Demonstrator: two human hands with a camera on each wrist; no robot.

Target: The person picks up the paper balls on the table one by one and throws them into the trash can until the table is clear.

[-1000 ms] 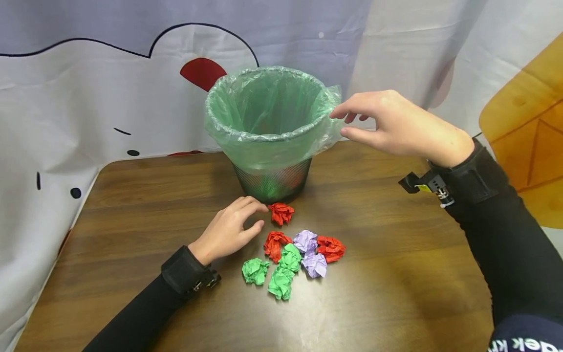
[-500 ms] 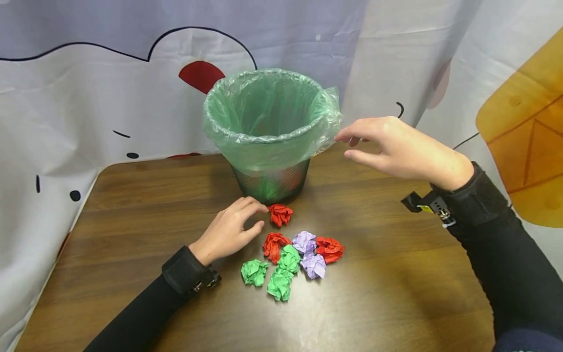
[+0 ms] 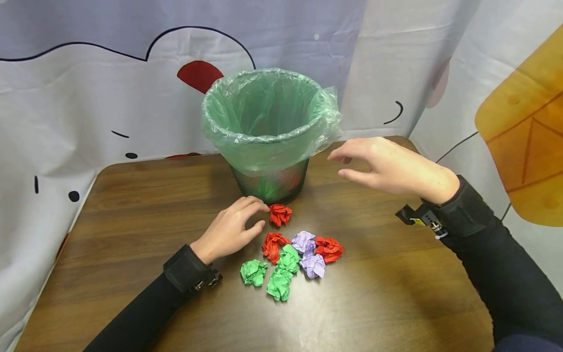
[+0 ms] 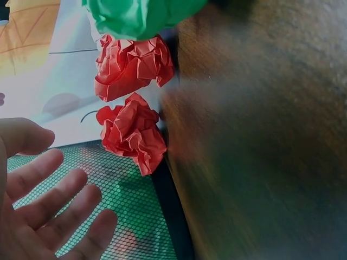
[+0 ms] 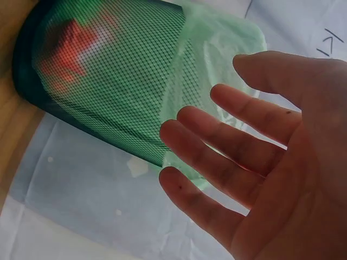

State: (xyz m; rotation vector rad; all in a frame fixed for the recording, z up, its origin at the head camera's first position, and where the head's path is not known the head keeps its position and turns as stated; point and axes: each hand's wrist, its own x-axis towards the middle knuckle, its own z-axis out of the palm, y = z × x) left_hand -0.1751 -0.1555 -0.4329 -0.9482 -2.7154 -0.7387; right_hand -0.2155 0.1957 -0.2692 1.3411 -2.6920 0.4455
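In the head view my left hand [image 3: 230, 229] rests low over the table, its relaxed fingers beside a crumpled red paper ball [image 3: 280, 215]; whether they touch cannot be told. The left wrist view shows its fingers holding nothing. My right hand [image 3: 387, 166] hovers right of the mesh wastebasket [image 3: 269, 183], fingers loosely bent and grasping nothing. A green bag [image 3: 264, 151] lines the basket and folds over its rim. Nearer me lie two more red balls, one on the left [image 3: 274, 246] and one on the right [image 3: 329, 250], two lilac balls [image 3: 313, 265] and three green balls [image 3: 253, 272].
The brown wooden table [image 3: 145, 210] backs onto a patterned curtain [image 3: 110, 102]. Blurred red and green shapes [image 5: 70, 49] show through the basket's mesh in the right wrist view. Each wrist wears a black strap with a small camera [image 3: 420, 215].
My right hand has come down from beside the basket's rim to a lower spot at its right. The left hand and the paper balls stay in place.
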